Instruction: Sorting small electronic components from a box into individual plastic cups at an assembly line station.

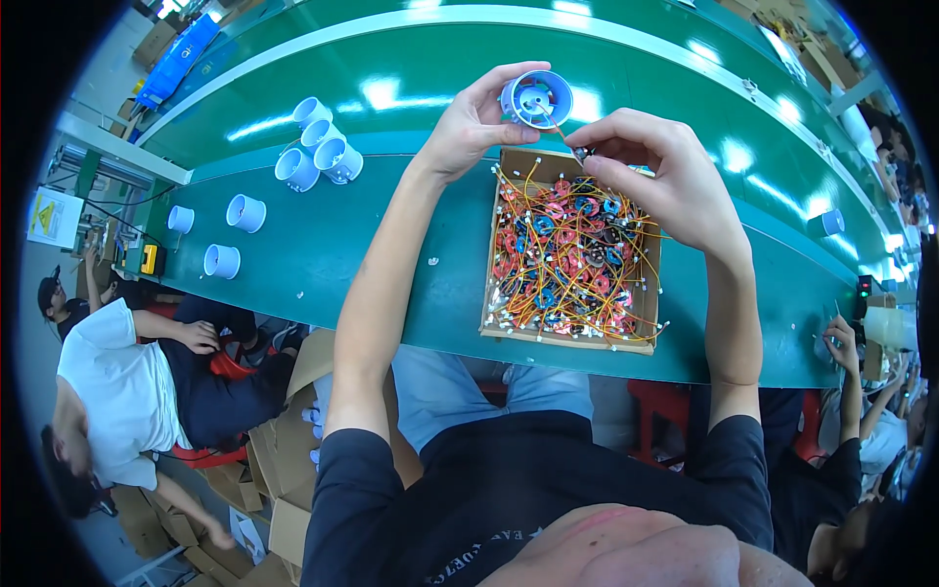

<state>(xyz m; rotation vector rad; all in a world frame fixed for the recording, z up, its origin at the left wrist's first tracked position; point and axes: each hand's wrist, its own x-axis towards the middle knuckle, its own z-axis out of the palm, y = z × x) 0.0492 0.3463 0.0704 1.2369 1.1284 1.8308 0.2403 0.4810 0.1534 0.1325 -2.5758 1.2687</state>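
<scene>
My left hand is closed around the side of a pale blue, cup-shaped plastic housing. The open end of the housing shows a spoked hub inside. Just right of it, my right hand pinches a small dark wound coil between thumb and fingers; much of the coil is hidden. An orange wire runs from near those fingertips into the housing. Below both hands is an open cardboard box full of red, blue and black coils with yellow-orange wires and small white plugs.
Several similar pale blue housings stand or lie left on the green table. Another housing rests on the green conveyor belt at far right. One person in a white shirt sits at left; another person's hand is at right.
</scene>
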